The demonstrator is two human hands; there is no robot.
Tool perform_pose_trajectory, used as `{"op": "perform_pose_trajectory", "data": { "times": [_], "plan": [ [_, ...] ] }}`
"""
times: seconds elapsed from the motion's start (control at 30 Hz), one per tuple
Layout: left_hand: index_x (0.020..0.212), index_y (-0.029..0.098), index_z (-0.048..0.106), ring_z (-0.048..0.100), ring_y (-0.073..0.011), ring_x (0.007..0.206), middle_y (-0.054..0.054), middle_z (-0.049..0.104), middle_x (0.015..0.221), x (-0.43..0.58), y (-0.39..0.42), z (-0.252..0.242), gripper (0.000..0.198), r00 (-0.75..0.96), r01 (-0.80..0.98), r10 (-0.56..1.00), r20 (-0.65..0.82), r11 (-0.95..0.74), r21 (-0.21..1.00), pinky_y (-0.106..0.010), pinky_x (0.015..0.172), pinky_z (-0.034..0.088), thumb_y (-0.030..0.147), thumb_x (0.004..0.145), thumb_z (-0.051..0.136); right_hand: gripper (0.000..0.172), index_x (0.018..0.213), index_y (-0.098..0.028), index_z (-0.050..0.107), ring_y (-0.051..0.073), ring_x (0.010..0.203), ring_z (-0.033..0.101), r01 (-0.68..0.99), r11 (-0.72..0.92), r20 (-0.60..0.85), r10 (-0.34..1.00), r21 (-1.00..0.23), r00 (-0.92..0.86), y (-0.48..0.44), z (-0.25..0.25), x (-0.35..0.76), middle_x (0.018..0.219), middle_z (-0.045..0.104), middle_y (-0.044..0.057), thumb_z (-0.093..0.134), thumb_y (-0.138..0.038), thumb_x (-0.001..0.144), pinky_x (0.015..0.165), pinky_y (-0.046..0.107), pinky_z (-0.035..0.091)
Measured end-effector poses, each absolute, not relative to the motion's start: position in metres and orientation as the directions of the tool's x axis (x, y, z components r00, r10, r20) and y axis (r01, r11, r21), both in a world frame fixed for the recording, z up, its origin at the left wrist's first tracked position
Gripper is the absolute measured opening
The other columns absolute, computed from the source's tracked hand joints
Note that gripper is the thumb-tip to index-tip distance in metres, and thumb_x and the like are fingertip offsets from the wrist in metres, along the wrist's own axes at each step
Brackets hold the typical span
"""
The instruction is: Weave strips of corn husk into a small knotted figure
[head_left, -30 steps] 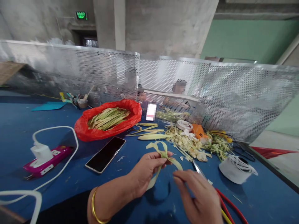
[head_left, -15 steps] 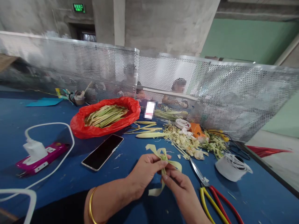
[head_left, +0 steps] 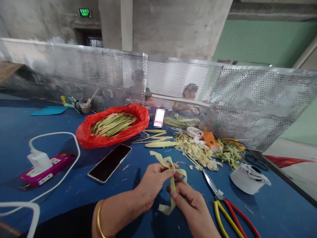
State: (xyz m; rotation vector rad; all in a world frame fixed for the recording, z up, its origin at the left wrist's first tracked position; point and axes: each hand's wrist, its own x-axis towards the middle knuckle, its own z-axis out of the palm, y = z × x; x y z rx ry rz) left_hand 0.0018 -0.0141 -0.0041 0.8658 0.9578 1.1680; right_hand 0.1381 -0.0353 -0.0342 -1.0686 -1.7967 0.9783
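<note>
My left hand (head_left: 153, 182) pinches a looped pale green leaf strip (head_left: 165, 161) at its crossing, with a gold bangle on that wrist. My right hand (head_left: 192, 205) grips the strip's hanging tail (head_left: 167, 207) just below the left fingers. Both hands hover low over the blue table (head_left: 74, 195). Scissors with red and yellow handles (head_left: 224, 206) lie just right of my right hand.
A red bag of leaf strips (head_left: 111, 127) sits behind a black phone (head_left: 110, 162). A pink power strip with white charger (head_left: 43, 163) lies left. Leaf scraps (head_left: 203, 152) and a white cord spool (head_left: 249, 179) lie right. A perforated metal screen (head_left: 237, 99) shields other people.
My right hand came in from the right and took hold of the strip's tail below the left hand. The loop has been drawn a little tighter and lower.
</note>
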Motion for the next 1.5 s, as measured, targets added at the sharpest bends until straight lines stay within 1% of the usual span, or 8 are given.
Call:
{"op": "perform_pose_trajectory", "data": {
  "times": [0.13,0.3,0.43,0.57,0.8,1.13,1.33,1.5],
  "plan": [
    [0.095,0.010,0.071,0.066,-0.0175,0.080,-0.007,0.073,0.078,-0.001,-0.011,-0.004,0.034,0.128,-0.342,0.978,-0.167,0.201,0.918,-0.028,0.081,0.047,0.030,0.068,0.076,0.026,0.068,-0.020,0.052,0.014,0.064,0.053,0.457,0.521,0.383,0.849,-0.720,-0.364,-0.040,-0.032,0.146,0.071,0.056,0.002,0.046,-0.030,0.092,0.059,0.022,0.042],
    [0.101,0.011,0.069,0.065,-0.0144,0.074,-0.006,0.074,0.083,-0.006,-0.010,0.000,0.039,0.262,-0.323,0.955,-0.136,0.220,0.921,-0.027,0.079,0.048,0.017,0.063,0.075,0.007,0.089,-0.023,0.062,0.021,0.090,0.062,0.595,0.661,0.729,0.662,-0.458,-0.174,-0.035,-0.016,0.169,0.095,0.065,0.008,0.056,-0.026,0.088,0.079,0.028,0.046],
    [0.093,0.011,0.069,0.062,-0.0141,0.069,-0.005,0.070,0.076,-0.005,-0.016,0.006,0.032,0.314,-0.297,0.944,-0.100,0.197,0.934,-0.025,0.068,0.048,0.019,0.062,0.074,0.021,0.096,-0.022,0.064,0.023,0.091,0.063,0.513,0.485,0.495,0.859,-0.708,-0.128,-0.023,-0.010,0.171,0.096,0.068,0.008,0.057,-0.039,0.087,0.077,0.031,0.048],
    [0.081,0.013,0.065,0.052,-0.0087,0.054,0.001,0.061,0.063,-0.003,-0.017,0.006,0.023,0.260,-0.193,0.962,-0.089,0.142,0.971,-0.022,0.056,0.043,0.026,0.064,0.074,0.035,0.069,-0.020,0.058,0.016,0.064,0.056,0.385,0.307,0.217,0.941,-0.871,-0.260,-0.024,-0.015,0.162,0.065,0.060,0.000,0.052,-0.047,0.089,0.061,0.025,0.043],
    [0.070,0.014,0.060,0.048,-0.0080,0.047,0.004,0.056,0.051,-0.004,-0.017,0.006,0.022,0.309,-0.072,0.945,-0.106,0.134,0.988,-0.021,0.050,0.039,0.034,0.068,0.071,0.037,0.060,-0.019,0.055,0.013,0.058,0.046,0.383,0.270,0.172,0.947,-0.884,-0.272,-0.025,-0.008,0.173,0.057,0.051,-0.002,0.055,-0.045,0.085,0.056,0.025,0.035],
    [0.073,0.014,0.063,0.054,-0.0103,0.051,0.001,0.060,0.055,-0.011,-0.016,0.016,0.030,0.345,-0.120,0.928,-0.143,0.195,0.973,-0.023,0.057,0.043,0.042,0.067,0.074,0.036,0.062,-0.019,0.059,0.015,0.059,0.050,0.376,0.280,0.196,0.949,-0.884,-0.246,-0.021,0.007,0.182,0.059,0.057,0.001,0.056,-0.046,0.085,0.056,0.026,0.037],
    [0.088,0.012,0.066,0.061,-0.0129,0.054,-0.004,0.065,0.068,-0.013,-0.016,0.014,0.050,0.432,-0.189,0.889,-0.151,0.253,0.949,-0.027,0.063,0.047,0.058,0.083,0.049,0.034,0.077,-0.020,0.063,0.017,0.070,0.056,0.391,0.282,0.170,0.940,-0.876,-0.296,-0.021,0.000,0.176,0.072,0.063,0.002,0.050,-0.049,0.089,0.064,0.026,0.042],
    [0.079,0.012,0.063,0.052,-0.0082,0.046,0.001,0.059,0.058,-0.006,-0.016,0.005,0.034,0.362,-0.066,0.919,-0.156,0.192,0.979,-0.021,0.052,0.040,0.045,0.072,0.069,0.038,0.062,-0.020,0.053,0.015,0.061,0.050,0.478,0.320,0.201,0.938,-0.818,-0.283,-0.026,-0.007,0.170,0.061,0.056,-0.001,0.050,-0.046,0.090,0.060,0.025,0.037]
  ]
}}
